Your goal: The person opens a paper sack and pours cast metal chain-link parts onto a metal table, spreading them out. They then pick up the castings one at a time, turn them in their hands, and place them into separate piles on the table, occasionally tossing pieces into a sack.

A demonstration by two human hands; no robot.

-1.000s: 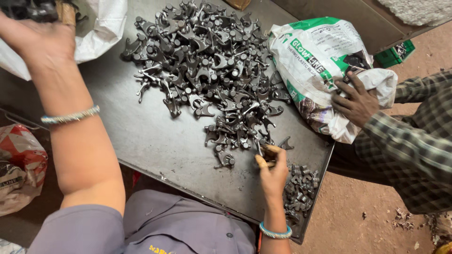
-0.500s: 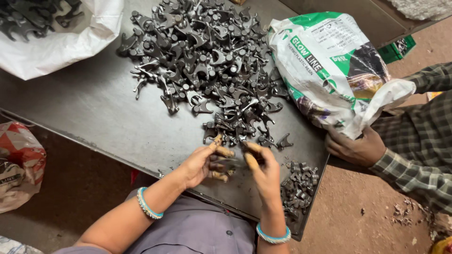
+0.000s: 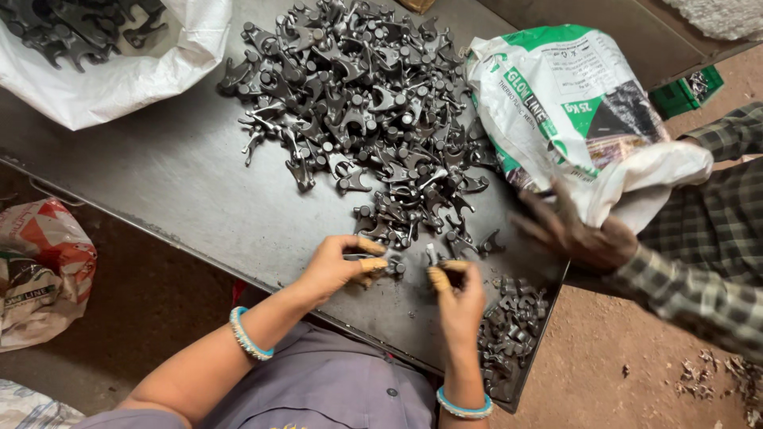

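Observation:
A big heap of small dark forged metal parts [image 3: 366, 103] covers the far half of the grey steel table [image 3: 159, 183]. My left hand [image 3: 338, 264] pinches one metal part [image 3: 380, 266] at the heap's near edge. My right hand [image 3: 457, 294] grips another small metal part [image 3: 447, 266] just beside it. Both hands wear light blue bangles. A smaller pile of sorted parts [image 3: 513, 334] lies at the table's near right corner, next to my right wrist.
A co-worker's hand [image 3: 568, 230] in a checked sleeve reaches across the table's right edge under a white and green sack [image 3: 572, 111]. A white bag holding more parts [image 3: 103, 56] sits at the far left. A red and white bag [image 3: 40, 262] lies on the floor.
My left hand came down from the white bag at far left and now grips a part beside my right hand. The co-worker's hand moved from the sack towards the table edge.

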